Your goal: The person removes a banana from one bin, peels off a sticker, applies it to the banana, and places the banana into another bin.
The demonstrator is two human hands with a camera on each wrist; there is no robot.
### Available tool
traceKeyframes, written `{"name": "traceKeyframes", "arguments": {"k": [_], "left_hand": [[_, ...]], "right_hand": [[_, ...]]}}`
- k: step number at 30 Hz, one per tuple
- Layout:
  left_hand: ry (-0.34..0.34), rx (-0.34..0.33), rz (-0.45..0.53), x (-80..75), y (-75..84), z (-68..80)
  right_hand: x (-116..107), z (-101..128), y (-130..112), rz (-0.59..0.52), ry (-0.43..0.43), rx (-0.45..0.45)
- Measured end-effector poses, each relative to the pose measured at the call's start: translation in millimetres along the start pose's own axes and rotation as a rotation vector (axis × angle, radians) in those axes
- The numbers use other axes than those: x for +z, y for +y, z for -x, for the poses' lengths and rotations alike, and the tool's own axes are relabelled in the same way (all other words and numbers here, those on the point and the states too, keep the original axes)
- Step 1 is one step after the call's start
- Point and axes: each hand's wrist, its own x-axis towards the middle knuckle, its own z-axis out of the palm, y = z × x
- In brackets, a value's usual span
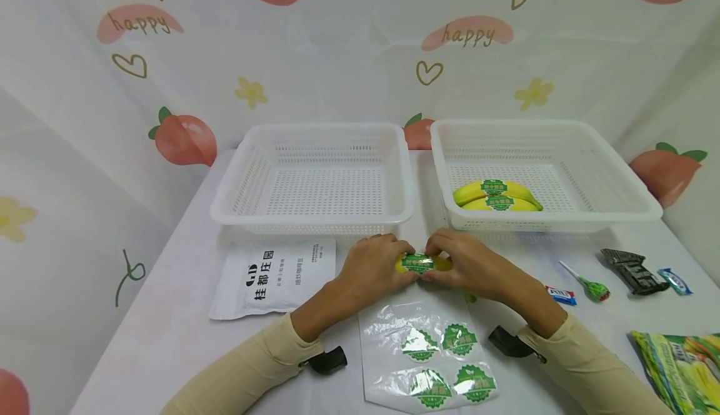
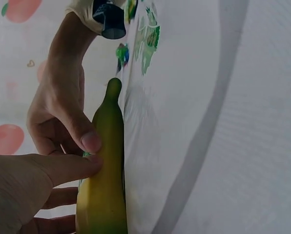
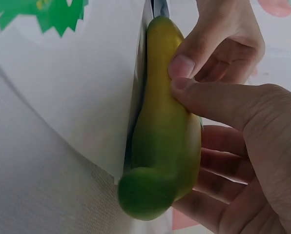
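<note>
A yellow banana (image 1: 444, 264) with green ends lies at the table's middle, before the baskets. My left hand (image 1: 371, 268) and right hand (image 1: 472, 265) hold it from either side, thumbs on the near face and fingers over the far side. Between the fingertips shows a green label sticker (image 1: 417, 262) on its top. In the left wrist view the banana (image 2: 106, 190) points its stem up, both thumbs meeting against its side. The right wrist view shows its rounded green end close up. Just below the hands lies a clear sheet (image 1: 388, 365) of green round stickers (image 1: 430, 389).
Behind stand two white baskets; the left basket (image 1: 312, 220) shows a bare bottom, while the right basket (image 1: 596, 218) holds labelled bananas (image 1: 497, 196). A white coffee pouch (image 1: 275, 277) lies left. At right are a lollipop (image 1: 593, 289), small wrapped sweets (image 1: 562, 295), a black packet (image 1: 638, 272) and a colourful bag (image 1: 680, 365).
</note>
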Motion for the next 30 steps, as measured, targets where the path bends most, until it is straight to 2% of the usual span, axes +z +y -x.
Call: {"name": "traceKeyframes", "arguments": {"k": [6, 17, 21, 26, 30], "left_hand": [[0.015, -0.011, 0.011, -1.1, -1.8, 0.4], [0.009, -0.037, 0.015, 0.3, -3.4, 0.3], [-0.017, -0.039, 0.015, 0.1, -3.4, 0.2], [-0.069, -0.024, -0.010, 0.0, -2.9, 0.6], [-0.053, -0.004, -0.011, 0.2, -2.5, 1.0]], "right_hand": [[-0.1, 0.2, 0.3, -0.037, -0.006, 0.042], [1.6, 0.5, 1.8, -0.028, 0.024, 0.024], [0.7, 0.3, 1.9, -0.067, 0.004, 0.054], [1.3, 0.4, 1.0, -0.008, -0.008, 0.018], [1.7, 0.3, 1.2, -0.004, 0.000, 0.010]]}}
